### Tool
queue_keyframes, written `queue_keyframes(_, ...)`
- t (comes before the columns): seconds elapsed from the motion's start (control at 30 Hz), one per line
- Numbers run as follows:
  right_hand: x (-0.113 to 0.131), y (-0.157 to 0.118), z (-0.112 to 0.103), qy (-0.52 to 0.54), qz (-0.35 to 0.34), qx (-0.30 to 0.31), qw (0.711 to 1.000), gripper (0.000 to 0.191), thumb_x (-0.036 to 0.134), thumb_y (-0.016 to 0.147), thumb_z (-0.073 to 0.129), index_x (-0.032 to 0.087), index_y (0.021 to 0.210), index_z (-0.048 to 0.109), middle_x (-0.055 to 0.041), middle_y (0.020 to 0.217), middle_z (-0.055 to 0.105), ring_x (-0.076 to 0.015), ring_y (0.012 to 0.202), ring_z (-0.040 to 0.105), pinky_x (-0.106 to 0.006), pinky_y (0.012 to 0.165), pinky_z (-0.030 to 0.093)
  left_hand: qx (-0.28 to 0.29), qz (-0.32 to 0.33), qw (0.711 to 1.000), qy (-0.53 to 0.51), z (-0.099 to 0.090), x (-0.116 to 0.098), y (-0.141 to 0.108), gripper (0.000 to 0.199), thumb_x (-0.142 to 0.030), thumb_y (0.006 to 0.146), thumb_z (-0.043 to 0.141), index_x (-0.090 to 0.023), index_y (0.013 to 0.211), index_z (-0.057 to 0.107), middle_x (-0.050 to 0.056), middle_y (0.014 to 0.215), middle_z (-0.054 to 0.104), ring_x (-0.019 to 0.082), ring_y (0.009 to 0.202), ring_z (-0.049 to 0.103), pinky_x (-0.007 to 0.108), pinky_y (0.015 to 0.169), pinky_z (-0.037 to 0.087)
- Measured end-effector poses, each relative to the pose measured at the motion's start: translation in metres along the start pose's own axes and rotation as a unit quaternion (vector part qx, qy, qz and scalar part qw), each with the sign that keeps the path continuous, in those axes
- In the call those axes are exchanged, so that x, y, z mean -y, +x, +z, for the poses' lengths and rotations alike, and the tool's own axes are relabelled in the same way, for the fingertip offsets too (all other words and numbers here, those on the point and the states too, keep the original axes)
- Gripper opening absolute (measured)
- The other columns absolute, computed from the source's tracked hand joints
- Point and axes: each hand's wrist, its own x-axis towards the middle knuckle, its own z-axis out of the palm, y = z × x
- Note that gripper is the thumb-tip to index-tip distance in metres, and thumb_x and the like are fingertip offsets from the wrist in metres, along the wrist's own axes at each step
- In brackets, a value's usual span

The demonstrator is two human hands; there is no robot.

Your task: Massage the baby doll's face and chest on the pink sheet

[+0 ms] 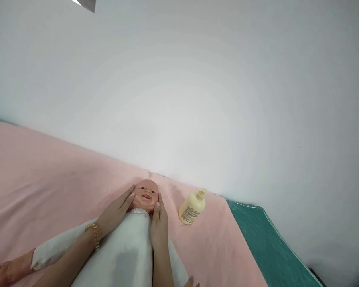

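Note:
A baby doll in white clothing lies face up on a pink cloth, its head toward the wall. My left hand, with a beaded bracelet on the wrist, rests against the left side of the doll's head, fingers extended. On the other side, my right hand touches the cheek with its fingers stretched upward. The head is between both hands. A pale yellow bottle with printed text stands to the right of my right hand, touched by neither hand.
Behind the cloth rises a plain white wall. A green surface shows past the cloth's right edge. The doll's arms spread out to both sides beneath my forearms.

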Motion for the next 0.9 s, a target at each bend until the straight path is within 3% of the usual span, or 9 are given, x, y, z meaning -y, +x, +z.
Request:
queue_keyframes(0.17,0.005,-0.001,0.000,0.001,0.014,-0.004,1.000,0.072,0.065,0.093,0.036,0.016,0.145,0.041,-0.0087,0.148,0.043,-0.0230,0.138,0.039,-0.038,0.114,0.032,0.027,-0.020,0.999,-0.018,-0.002,-0.004,0.000,0.078,-0.063,0.093,0.026,-0.011,0.150,0.032,0.009,0.152,0.035,0.026,0.141,0.032,0.041,0.118,0.025)
queue_keyframes(0.37,0.022,-0.009,0.000,-0.027,0.027,0.005,0.999,0.073,0.058,0.089,0.053,0.021,0.149,0.035,-0.0073,0.144,0.049,-0.0244,0.132,0.047,-0.038,0.109,0.038,0.044,-0.037,0.998,0.010,-0.009,-0.023,-0.006,0.082,-0.065,0.091,0.036,-0.014,0.154,0.024,0.011,0.151,0.037,0.030,0.138,0.037,0.042,0.114,0.031)
queue_keyframes(0.57,0.013,-0.008,0.005,-0.024,0.016,-0.019,0.999,0.077,0.048,0.081,0.066,0.021,0.148,0.036,-0.0073,0.141,0.052,-0.0264,0.126,0.053,-0.040,0.105,0.043,0.056,-0.018,0.998,0.005,-0.008,-0.021,-0.003,0.086,-0.060,0.084,0.053,-0.015,0.152,0.027,0.012,0.150,0.040,0.033,0.134,0.042,0.042,0.109,0.040)
queue_keyframes(0.73,0.012,-0.007,0.004,-0.023,0.008,-0.018,1.000,0.076,0.047,0.081,0.065,0.022,0.147,0.038,-0.0077,0.140,0.053,-0.0269,0.125,0.053,-0.041,0.105,0.043,0.055,-0.028,0.998,-0.007,-0.008,-0.020,-0.003,0.086,-0.059,0.084,0.054,-0.015,0.152,0.027,0.013,0.150,0.040,0.032,0.134,0.043,0.043,0.110,0.038)
queue_keyframes(0.9,0.017,-0.009,0.000,-0.038,0.005,0.006,0.999,0.068,0.050,0.090,0.052,0.021,0.149,0.034,-0.0069,0.146,0.046,-0.0243,0.133,0.046,-0.039,0.109,0.038,0.040,-0.042,0.998,0.005,-0.007,-0.020,-0.006,0.085,-0.061,0.086,0.047,-0.015,0.154,0.024,0.012,0.152,0.037,0.031,0.136,0.040,0.042,0.112,0.036)
